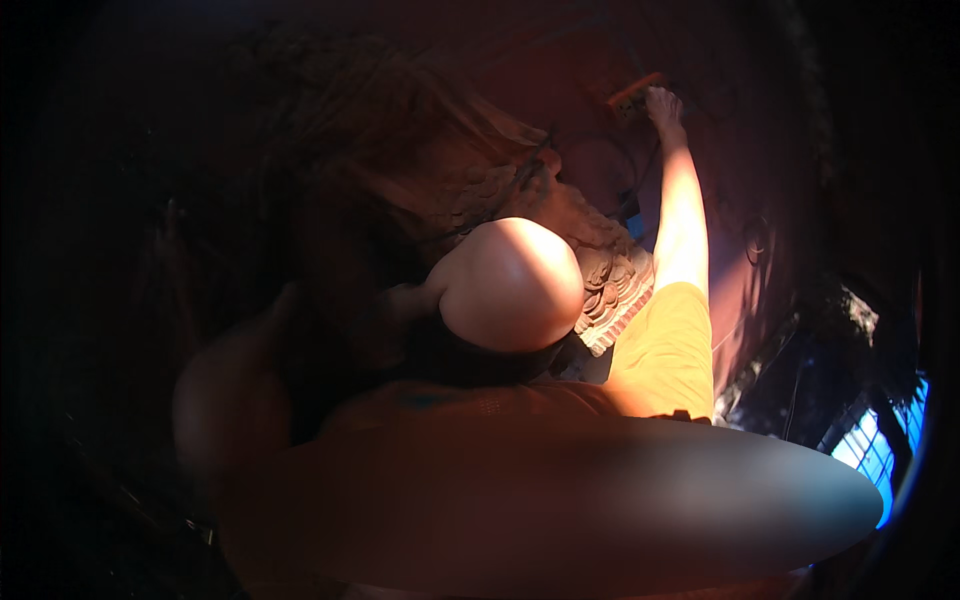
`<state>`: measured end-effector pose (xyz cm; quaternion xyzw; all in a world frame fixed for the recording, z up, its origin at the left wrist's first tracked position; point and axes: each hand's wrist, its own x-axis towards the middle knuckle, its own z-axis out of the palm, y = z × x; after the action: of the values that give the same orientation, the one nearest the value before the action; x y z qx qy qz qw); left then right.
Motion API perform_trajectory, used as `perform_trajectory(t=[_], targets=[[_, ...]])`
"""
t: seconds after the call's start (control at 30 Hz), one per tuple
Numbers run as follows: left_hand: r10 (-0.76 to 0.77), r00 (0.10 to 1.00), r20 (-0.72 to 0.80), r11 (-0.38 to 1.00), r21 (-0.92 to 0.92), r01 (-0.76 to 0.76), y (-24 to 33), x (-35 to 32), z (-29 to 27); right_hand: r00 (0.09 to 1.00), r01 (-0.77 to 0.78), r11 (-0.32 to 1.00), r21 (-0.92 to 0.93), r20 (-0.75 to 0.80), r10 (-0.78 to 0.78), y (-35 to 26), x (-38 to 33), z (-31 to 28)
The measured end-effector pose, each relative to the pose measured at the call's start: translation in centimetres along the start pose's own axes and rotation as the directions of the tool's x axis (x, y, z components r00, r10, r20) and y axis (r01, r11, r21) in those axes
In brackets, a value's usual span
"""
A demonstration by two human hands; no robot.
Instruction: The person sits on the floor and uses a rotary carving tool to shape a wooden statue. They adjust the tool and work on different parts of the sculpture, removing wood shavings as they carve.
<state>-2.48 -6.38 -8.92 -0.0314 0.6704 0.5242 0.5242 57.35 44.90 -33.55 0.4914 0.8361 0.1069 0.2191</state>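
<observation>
Nearest your camera is a broad, blurred, rounded shape [560, 500] across the lower frame, too close and dim to name; above it your orange sleeve [665, 350] catches warm light.

Your right hand [663, 105] is stretched far up and away, its grip closed around or pressed against a small orange-brown block [632, 95] set on the dark reddish wall [740, 200]. The fingers curl over its right end, but whether they truly clasp it or only rest on it you cannot tell in this light. Your left arm [235, 390] lies in shadow at the lower left, and its hand and grip are too dark to read.

As a judgement, the work at the wall is under way: the hand has reached the block, and nothing shows it finished.

Between you and the wall lies crumpled, patterned cloth [600, 280]. A thin dark cord [640, 190] hangs below the block. No packages, labels or signs are legible; blue-lit slats [880, 445] glow at the lower right.
</observation>
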Motion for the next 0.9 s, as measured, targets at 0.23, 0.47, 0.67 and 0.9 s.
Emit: perform_trajectory(t=[0.23, 0.47, 0.67, 0.9], targets=[[0.439, 0.757, -0.484, 0.895, 0.167, -0.413, -1.6, 11.9, -15.3, 0.990, -0.097, 0.995, -0.016, 0.099, 0.098, 2.4, 1.9, 2.5], [0.414, 0.733, -0.540, 0.907, 0.179, -0.381, -10.0, 14.5, -22.2, 0.972, -0.232, 0.971, -0.053, 0.033, 0.233, -4.4, -1.2, -7.4], [0.818, 0.322, -0.477, 0.554, 0.805, -0.215, -14.7, 15.9, -27.0, 0.919, 0.219, 0.761, 0.611, -0.392, 0.050, -13.1, -3.2, -17.6], [0.852, 0.422, -0.310, 0.255, 0.949, 0.182, -15.6, 14.6, -29.2, 0.715, 0.666, 0.475, 0.575, -0.675, -0.185, -27.6, -12.5, -25.4]])
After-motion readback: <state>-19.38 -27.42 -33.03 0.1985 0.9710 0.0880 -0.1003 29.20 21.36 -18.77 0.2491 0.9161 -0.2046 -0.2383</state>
